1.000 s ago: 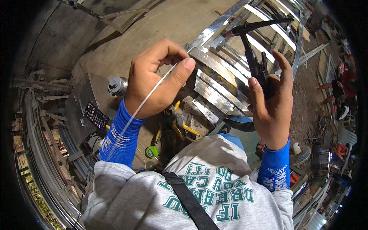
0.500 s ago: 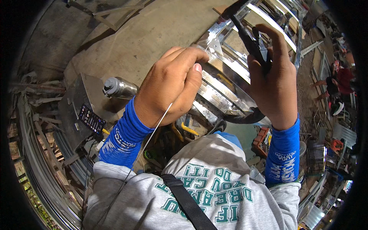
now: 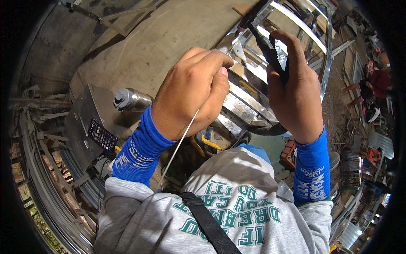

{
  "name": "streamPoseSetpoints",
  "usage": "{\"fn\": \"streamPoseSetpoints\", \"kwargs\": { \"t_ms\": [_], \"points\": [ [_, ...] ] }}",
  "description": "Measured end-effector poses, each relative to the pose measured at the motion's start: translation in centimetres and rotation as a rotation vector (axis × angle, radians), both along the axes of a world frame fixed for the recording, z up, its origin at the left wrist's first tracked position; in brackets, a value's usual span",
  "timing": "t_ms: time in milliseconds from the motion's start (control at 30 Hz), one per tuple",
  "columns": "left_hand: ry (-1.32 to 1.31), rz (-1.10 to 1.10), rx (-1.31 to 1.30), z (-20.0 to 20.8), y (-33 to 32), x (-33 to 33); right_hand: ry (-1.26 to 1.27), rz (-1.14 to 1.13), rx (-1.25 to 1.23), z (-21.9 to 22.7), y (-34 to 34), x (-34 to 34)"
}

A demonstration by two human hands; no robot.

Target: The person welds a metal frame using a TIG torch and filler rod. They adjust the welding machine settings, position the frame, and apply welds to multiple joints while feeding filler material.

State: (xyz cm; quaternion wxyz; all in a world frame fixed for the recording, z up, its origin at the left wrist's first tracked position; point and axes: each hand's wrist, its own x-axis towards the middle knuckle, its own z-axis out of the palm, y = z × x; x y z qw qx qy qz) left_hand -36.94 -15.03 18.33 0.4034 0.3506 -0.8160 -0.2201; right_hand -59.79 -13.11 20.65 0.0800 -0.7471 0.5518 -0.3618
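Observation:
In my right hand is a black TIG welding torch, its head pointing up and left over a shiny metal frame. My index finger curls over the torch's handle. My left hand is closed in a pinch on a thin metal filler rod, which trails from under the palm down toward my left sleeve. The rod's front end near my fingertips is hard to make out. Beside those fingertips lies a small plate with holes on the frame. The torch's cable is partly hidden behind my right wrist.
A steel bottle stands left of my left hand, near a metal box and a phone. Yellow-handled tools lie below the frame. A red crate is by my right forearm. Another person is at far right.
My right hand and the torch have shifted slightly left and down. My left hand has moved a little to the right with the rod. Both grips stay the same.

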Motion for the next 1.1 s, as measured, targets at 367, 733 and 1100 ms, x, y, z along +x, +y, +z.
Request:
{"fn": "streamPoseSetpoints", "kwargs": {
  "t_ms": [367,733,1100],
  "points": [
    [-0.034,-0.002,-0.075,-0.2,-1.1,-1.0,-0.776,-0.188,0.429,0.7,3.9,0.7],
    [-0.028,0.022,-0.103,0.3,-0.6,-2.7,-0.673,-0.221,0.475,1.6,2.7,-1.5],
    [-0.042,0.013,-0.122,0.8,-0.5,-3.1,-0.526,-0.146,0.305,1.1,2.7,-2.3]
  ]
}}
